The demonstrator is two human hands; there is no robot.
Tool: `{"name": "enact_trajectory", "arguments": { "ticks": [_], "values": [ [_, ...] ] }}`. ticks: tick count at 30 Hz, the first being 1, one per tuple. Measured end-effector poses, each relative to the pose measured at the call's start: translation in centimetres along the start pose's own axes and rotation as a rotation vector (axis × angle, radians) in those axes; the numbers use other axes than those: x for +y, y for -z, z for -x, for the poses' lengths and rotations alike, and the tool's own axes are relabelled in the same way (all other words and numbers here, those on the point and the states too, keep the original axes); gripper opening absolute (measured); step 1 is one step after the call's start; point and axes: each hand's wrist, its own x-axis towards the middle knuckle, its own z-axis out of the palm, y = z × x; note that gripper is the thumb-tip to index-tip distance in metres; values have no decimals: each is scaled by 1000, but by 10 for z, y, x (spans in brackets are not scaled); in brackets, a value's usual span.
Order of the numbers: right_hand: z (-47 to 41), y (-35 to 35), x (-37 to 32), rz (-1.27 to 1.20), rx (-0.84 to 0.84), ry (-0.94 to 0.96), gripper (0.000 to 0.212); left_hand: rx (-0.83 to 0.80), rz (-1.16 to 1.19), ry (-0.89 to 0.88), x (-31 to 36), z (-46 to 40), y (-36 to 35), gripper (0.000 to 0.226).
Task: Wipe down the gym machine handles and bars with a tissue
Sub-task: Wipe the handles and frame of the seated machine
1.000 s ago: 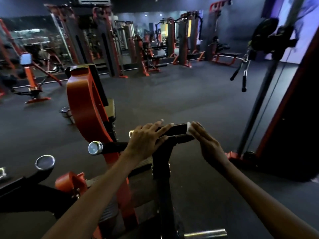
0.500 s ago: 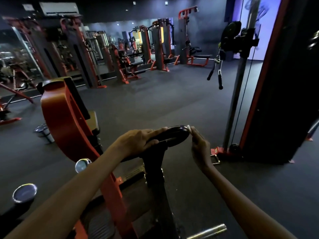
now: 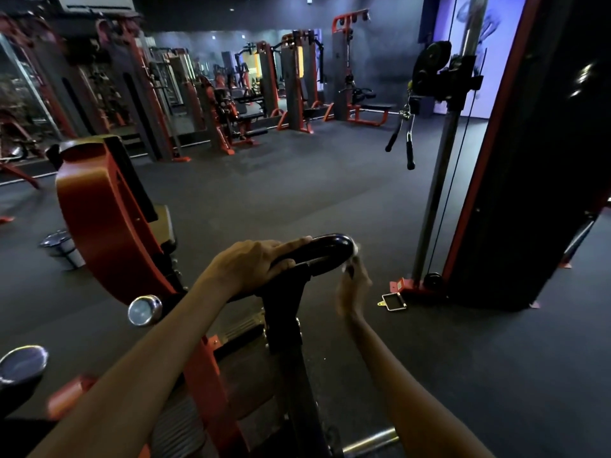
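Black padded handle (image 3: 325, 251), one in number, tops the upright post directly ahead of you. Your left hand (image 3: 254, 264) lies flat over it, fingers extended, not clenched. Your right hand (image 3: 353, 287), blurred, pinches one white tissue (image 3: 355, 252) against the handle's right end. Two chrome bar ends (image 3: 144, 310) show at left. Farther off, one cable grip (image 3: 401, 135) hangs from the column.
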Motion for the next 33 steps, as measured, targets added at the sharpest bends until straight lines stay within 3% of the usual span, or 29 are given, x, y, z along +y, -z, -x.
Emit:
{"name": "enact_trajectory", "arguments": {
  "ticks": [1,2,3,5,7,8,10,19,22,24,26,28,31,33],
  "values": [
    [-6,-1,1,-47,-21,-229,32,-4,-4,7,0,0,0,55],
    [-9,1,-2,-93,4,-320,34,-3,-14,7,1,0,0,54],
    [-10,5,-9,-123,58,-273,38,3,-32,-1,1,1,-1,53],
    [-6,14,-35,-158,99,61,41,7,-68,-13,1,1,-3,53],
    [-5,17,-48,-184,4,307,35,10,-78,-1,3,2,-2,53],
    [-6,17,-47,-194,-29,320,33,7,-85,11,4,2,-2,53],
    [-12,14,-35,-235,-37,205,33,12,-114,18,6,2,-2,53],
    [-8,-18,-21,-530,-158,-656,32,45,-148,11,5,2,-5,59],
    [3,-20,-23,-431,-251,-755,30,36,-144,24,4,2,-6,58],
    [12,-14,-28,-399,-410,-798,31,37,-146,29,4,2,-7,59],
    [23,3,-37,-308,-524,-727,23,42,-140,24,4,2,-6,59],
    [29,21,-36,-248,-419,-650,20,53,-136,24,4,3,-6,59],
    [17,35,-53,-599,-482,-936,18,68,-137,31,6,3,-5,59],
    [3,38,-81,-726,-494,-999,16,51,-121,48,7,2,-4,53]
  ]
}}
